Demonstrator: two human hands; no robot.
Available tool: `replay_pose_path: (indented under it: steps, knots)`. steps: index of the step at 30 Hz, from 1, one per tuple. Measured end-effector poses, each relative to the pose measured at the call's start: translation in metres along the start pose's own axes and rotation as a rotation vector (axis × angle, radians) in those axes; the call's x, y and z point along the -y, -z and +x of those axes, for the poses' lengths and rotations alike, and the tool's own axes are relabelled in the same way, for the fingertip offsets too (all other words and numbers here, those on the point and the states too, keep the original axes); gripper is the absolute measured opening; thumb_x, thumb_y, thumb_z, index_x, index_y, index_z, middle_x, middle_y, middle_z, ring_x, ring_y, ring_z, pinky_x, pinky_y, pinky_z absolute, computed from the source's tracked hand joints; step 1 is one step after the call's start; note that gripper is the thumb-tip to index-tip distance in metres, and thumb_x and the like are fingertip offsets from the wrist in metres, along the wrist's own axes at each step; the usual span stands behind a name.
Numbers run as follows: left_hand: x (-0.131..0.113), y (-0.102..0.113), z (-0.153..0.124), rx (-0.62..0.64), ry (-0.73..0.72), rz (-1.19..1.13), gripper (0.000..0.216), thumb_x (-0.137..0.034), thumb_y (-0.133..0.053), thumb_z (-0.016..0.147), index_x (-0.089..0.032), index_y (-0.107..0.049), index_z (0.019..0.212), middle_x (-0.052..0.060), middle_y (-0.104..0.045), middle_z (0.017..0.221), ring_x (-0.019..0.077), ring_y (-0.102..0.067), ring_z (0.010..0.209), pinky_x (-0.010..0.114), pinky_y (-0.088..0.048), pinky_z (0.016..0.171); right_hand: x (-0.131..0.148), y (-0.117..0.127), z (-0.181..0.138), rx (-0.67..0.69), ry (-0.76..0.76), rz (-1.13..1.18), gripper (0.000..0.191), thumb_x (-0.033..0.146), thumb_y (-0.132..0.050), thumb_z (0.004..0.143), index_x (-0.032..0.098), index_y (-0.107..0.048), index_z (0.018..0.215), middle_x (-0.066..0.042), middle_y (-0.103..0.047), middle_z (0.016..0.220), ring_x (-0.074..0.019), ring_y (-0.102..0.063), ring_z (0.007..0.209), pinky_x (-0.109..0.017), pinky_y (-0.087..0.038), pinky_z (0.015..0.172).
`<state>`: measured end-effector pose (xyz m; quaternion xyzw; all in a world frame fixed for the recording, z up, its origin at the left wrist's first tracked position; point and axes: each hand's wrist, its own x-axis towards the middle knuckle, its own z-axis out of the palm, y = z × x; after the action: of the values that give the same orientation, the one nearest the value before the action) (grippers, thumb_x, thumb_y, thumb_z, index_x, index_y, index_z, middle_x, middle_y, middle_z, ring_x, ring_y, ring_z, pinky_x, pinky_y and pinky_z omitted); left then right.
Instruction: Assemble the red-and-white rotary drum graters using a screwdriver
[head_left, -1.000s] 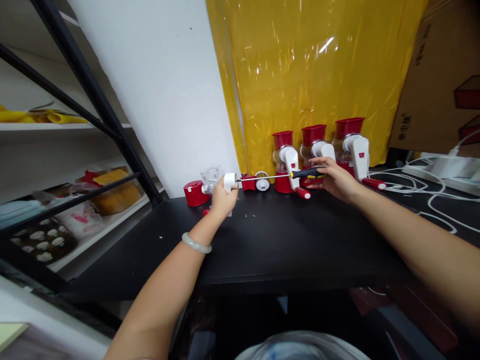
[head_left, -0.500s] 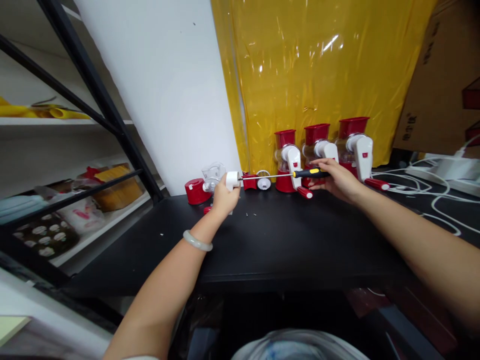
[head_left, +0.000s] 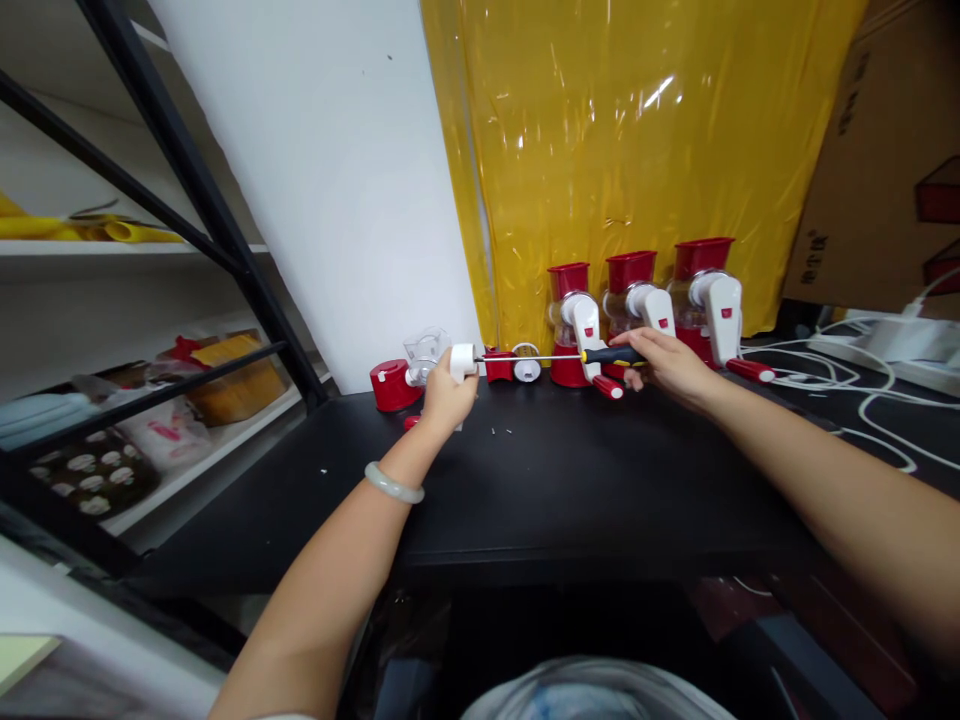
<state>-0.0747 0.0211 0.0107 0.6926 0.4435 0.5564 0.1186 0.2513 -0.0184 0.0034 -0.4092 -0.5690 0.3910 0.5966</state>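
My left hand (head_left: 446,400) is closed around a small white plastic part (head_left: 463,361) held just above the black table (head_left: 570,480). My right hand (head_left: 664,365) grips the black and yellow handle of a screwdriver (head_left: 611,355). Its long metal shaft runs level to the left, and the tip meets the white part. Behind my left hand sit a clear plastic piece (head_left: 424,350) and a red round base (head_left: 390,385).
Three red and white hand-crank grinders (head_left: 637,300) stand in a row against yellow plastic sheeting (head_left: 630,140). A small red piece (head_left: 499,365) and a white ring (head_left: 527,369) lie beside them. White cables (head_left: 862,385) trail at right. A black metal shelf (head_left: 150,400) stands at left.
The screwdriver handle and my right hand have dropped slightly and turned a little; my left hand stays holding the white part in place.
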Motion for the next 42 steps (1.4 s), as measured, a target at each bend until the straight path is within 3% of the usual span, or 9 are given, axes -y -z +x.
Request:
replay_pose_path:
  steps: [4,7,10,14,21,31,36,39,42]
  knots:
    - [0.000,0.003,0.001,-0.025,-0.050,0.018,0.024,-0.019,-0.066,0.071,-0.019,-0.062,0.094,0.000,-0.061,0.071,0.0129,-0.058,0.057,0.022,-0.046,0.053,0.001,-0.004,-0.002,-0.043,-0.040,-0.058,0.032,0.050,-0.055,0.088,0.020,-0.061,0.091,0.005,-0.046,0.043,-0.0111,-0.041,0.032,-0.027,-0.043,0.039]
    - [-0.006,0.003,0.002,-0.026,-0.015,-0.015,0.021,-0.019,-0.065,0.071,-0.019,-0.061,0.091,-0.001,-0.059,0.068,0.0121,-0.056,0.053,0.023,-0.046,0.051,0.006,-0.006,-0.005,-0.036,-0.060,0.115,0.015,0.033,-0.056,0.083,0.024,-0.056,0.095,0.001,-0.059,0.063,-0.0159,-0.059,0.050,-0.034,-0.054,0.052]
    - [-0.017,0.002,0.004,-0.011,0.119,-0.110,0.009,-0.020,-0.062,0.074,-0.018,-0.057,0.081,-0.003,-0.053,0.055,0.0116,-0.051,0.044,0.024,-0.044,0.046,0.010,-0.008,-0.007,0.039,-0.017,0.256,0.025,0.020,-0.057,0.073,0.026,-0.053,0.097,0.000,-0.062,0.088,-0.0184,-0.067,0.073,-0.043,-0.059,0.072]
    - [-0.024,0.001,0.004,0.059,0.262,-0.141,0.009,-0.018,-0.062,0.073,-0.019,-0.053,0.073,-0.005,-0.048,0.047,0.0114,-0.047,0.039,0.023,-0.041,0.041,0.008,-0.008,-0.006,0.014,0.051,0.243,0.025,0.021,-0.062,0.073,0.026,-0.053,0.096,0.001,-0.058,0.095,-0.0159,-0.067,0.075,-0.044,-0.058,0.078]
    - [-0.013,-0.004,0.000,0.131,0.222,-0.099,0.020,-0.019,-0.064,0.071,-0.016,-0.062,0.091,-0.003,-0.054,0.054,0.0124,-0.050,0.043,0.023,-0.043,0.041,0.003,0.002,0.002,-0.031,0.109,0.036,0.034,0.049,-0.069,0.079,0.026,-0.055,0.099,0.001,-0.064,0.080,-0.0124,-0.061,0.056,-0.031,-0.056,0.058]
    - [0.003,0.003,0.002,0.094,-0.029,-0.053,0.023,-0.027,-0.066,0.074,-0.018,-0.057,0.094,-0.003,-0.056,0.065,0.0106,-0.055,0.048,0.021,-0.046,0.045,0.014,0.002,-0.005,-0.003,0.034,-0.154,0.047,0.067,-0.052,0.085,0.021,-0.061,0.084,0.001,-0.052,0.044,-0.0110,-0.040,0.029,-0.026,-0.032,0.031]
    - [-0.004,-0.001,0.002,0.124,0.089,-0.193,0.022,-0.029,-0.066,0.072,-0.018,-0.054,0.087,-0.005,-0.052,0.058,0.0099,-0.050,0.042,0.022,-0.047,0.042,0.014,0.000,-0.003,0.000,0.006,0.134,0.030,0.043,-0.074,0.074,0.027,-0.056,0.093,0.000,-0.066,0.083,-0.0181,-0.068,0.067,-0.035,-0.059,0.060]
    - [-0.008,-0.003,0.002,0.153,0.183,-0.237,0.019,-0.027,-0.065,0.072,-0.018,-0.051,0.080,-0.007,-0.047,0.049,0.0099,-0.047,0.039,0.022,-0.046,0.040,0.012,0.000,-0.004,0.032,0.114,0.179,0.037,0.032,-0.082,0.066,0.026,-0.057,0.092,0.001,-0.065,0.099,-0.0189,-0.069,0.089,-0.041,-0.060,0.081]
    - [-0.007,-0.003,0.002,0.176,0.183,-0.206,0.019,-0.025,-0.066,0.071,-0.018,-0.053,0.083,-0.007,-0.048,0.049,0.0097,-0.046,0.039,0.022,-0.045,0.040,0.009,0.002,-0.003,0.013,0.156,0.101,0.034,0.037,-0.082,0.068,0.024,-0.060,0.090,-0.002,-0.067,0.098,-0.0188,-0.070,0.087,-0.040,-0.060,0.084]
